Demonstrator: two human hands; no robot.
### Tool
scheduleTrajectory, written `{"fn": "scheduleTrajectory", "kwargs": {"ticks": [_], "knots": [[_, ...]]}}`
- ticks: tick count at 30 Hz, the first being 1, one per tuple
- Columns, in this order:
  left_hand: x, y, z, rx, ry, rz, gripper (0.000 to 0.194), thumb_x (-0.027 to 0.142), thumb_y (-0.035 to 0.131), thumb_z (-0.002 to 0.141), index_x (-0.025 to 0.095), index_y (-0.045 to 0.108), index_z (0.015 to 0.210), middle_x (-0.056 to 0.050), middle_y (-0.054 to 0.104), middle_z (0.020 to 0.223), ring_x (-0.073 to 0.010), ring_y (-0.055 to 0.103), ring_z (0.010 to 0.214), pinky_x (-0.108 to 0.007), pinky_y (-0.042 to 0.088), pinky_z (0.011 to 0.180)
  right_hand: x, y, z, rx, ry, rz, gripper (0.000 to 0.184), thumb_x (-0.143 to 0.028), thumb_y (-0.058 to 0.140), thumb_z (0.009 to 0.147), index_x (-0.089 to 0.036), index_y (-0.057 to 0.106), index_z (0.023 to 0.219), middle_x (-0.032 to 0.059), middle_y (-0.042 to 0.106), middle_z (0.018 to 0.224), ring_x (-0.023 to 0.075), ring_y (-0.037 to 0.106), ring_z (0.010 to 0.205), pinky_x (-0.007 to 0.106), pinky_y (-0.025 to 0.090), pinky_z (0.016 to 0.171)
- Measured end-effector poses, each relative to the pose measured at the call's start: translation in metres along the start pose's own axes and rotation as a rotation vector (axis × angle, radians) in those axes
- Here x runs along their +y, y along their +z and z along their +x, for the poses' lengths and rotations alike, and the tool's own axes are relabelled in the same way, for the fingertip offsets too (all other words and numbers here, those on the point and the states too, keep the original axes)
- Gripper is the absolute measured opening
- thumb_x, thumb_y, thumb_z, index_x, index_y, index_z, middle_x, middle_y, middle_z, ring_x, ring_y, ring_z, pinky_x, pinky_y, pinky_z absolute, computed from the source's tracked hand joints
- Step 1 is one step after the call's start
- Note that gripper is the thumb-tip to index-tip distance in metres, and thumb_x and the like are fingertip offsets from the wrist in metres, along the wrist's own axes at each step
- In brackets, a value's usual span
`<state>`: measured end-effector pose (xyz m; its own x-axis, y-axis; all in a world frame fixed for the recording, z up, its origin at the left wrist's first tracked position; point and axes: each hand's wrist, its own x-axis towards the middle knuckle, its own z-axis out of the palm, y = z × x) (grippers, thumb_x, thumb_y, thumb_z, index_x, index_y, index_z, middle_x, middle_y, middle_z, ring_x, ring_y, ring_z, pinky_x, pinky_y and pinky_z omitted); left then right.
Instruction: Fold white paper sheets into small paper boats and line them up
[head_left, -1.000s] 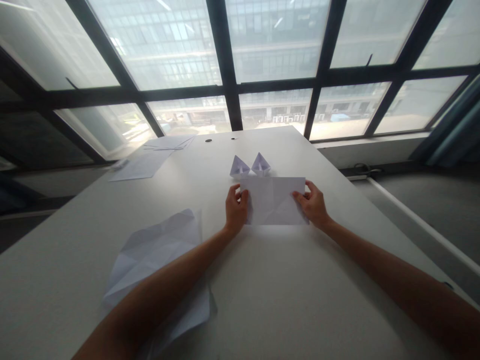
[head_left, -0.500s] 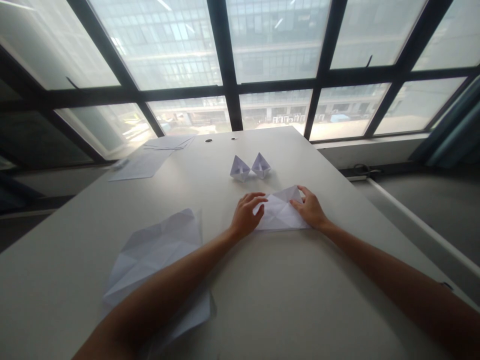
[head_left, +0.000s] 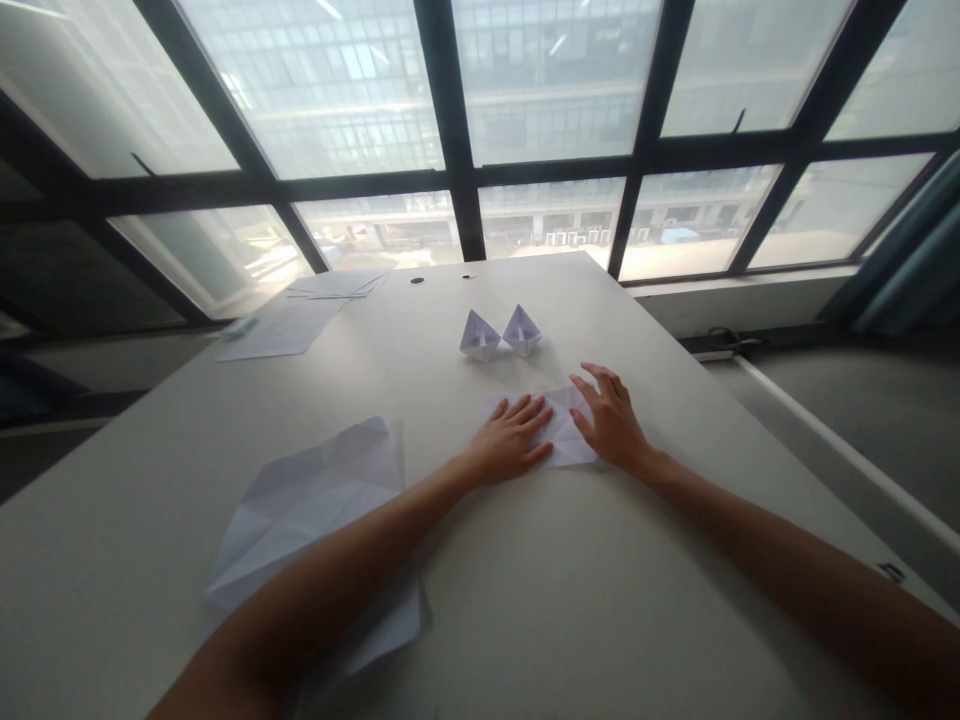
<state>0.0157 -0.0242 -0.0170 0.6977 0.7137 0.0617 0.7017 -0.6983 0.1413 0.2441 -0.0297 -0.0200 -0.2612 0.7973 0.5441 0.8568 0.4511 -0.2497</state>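
Observation:
A folded sheet of white paper with crease lines lies flat on the white table. Across its left part rests my left hand, palm down with the fingers spread. My right hand is at the sheet's right end, fingers apart and slightly curled, gripping nothing; whether a fingertip touches the paper I cannot tell. Just beyond the sheet stand two folded paper boats, the left boat and the right boat, side by side with pointed peaks.
Creased loose paper lies at the left, partly under my left forearm. More white sheets are at the table's far left. The table reaches to a row of large dark-framed windows. A white bar runs beyond its right edge.
The folded sheet has gone from being held up by both hands to lying on the table. My left hand has flattened onto it, and my right hand has let go of its edge.

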Motion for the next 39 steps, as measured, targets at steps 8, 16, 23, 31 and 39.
{"fn": "scheduleTrajectory", "kwargs": {"ticks": [8, 16, 23, 31, 39], "knots": [[-0.001, 0.005, 0.001, 0.033, -0.003, 0.003, 0.072, 0.058, 0.030, 0.100, 0.020, 0.016, 0.159, -0.008, 0.020, 0.164, -0.0251, 0.015, 0.152, -0.046, 0.013, 0.122, -0.006, 0.019, -0.006, -0.434, -0.132, 0.057, 0.064, -0.039, 0.039, 0.098, -0.006, 0.033, 0.153, 0.0180, 0.033, 0.159, 0.0270, 0.026, 0.149, 0.049, 0.022, 0.121], [0.000, 0.005, 0.001, 0.011, -0.024, 0.032, 0.069, 0.061, 0.031, 0.099, 0.027, 0.019, 0.158, -0.006, 0.022, 0.164, -0.0311, 0.014, 0.152, -0.063, 0.005, 0.119, 0.001, 0.019, -0.005, -0.462, -0.051, -0.045, 0.066, -0.047, 0.035, 0.099, -0.009, 0.033, 0.153, 0.0170, 0.028, 0.160, 0.0261, 0.021, 0.150, 0.051, 0.016, 0.121], [-0.001, 0.006, -0.001, 0.021, -0.103, 0.014, 0.075, 0.069, 0.031, 0.095, 0.027, 0.025, 0.157, -0.010, 0.018, 0.165, -0.0362, 0.011, 0.152, -0.060, 0.010, 0.118, 0.005, 0.019, -0.006, -0.436, 0.036, -0.114, 0.062, -0.044, 0.033, 0.100, -0.009, 0.035, 0.152, 0.0171, 0.029, 0.160, 0.0280, 0.024, 0.149, 0.056, 0.019, 0.119], [-0.003, 0.011, 0.002, 0.082, -0.274, 0.017, 0.093, 0.075, 0.030, 0.091, 0.005, 0.027, 0.153, -0.024, 0.023, 0.160, -0.0358, 0.014, 0.151, -0.054, 0.012, 0.120, 0.011, 0.020, -0.005, -0.389, 0.106, -0.158, 0.058, -0.041, 0.035, 0.101, -0.010, 0.039, 0.150, 0.0189, 0.033, 0.158, 0.0306, 0.028, 0.148, 0.061, 0.019, 0.117], [-0.005, 0.007, 0.002, 0.088, -0.324, -0.046, 0.054, 0.039, 0.035, 0.101, 0.015, 0.039, 0.148, -0.015, 0.029, 0.161, -0.0276, 0.024, 0.150, -0.054, 0.018, 0.120, 0.021, 0.017, -0.004, -0.352, 0.135, -0.185, 0.052, -0.035, 0.034, 0.101, -0.010, 0.044, 0.146, 0.0197, 0.038, 0.156, 0.0318, 0.031, 0.146, 0.062, 0.023, 0.115]]}}
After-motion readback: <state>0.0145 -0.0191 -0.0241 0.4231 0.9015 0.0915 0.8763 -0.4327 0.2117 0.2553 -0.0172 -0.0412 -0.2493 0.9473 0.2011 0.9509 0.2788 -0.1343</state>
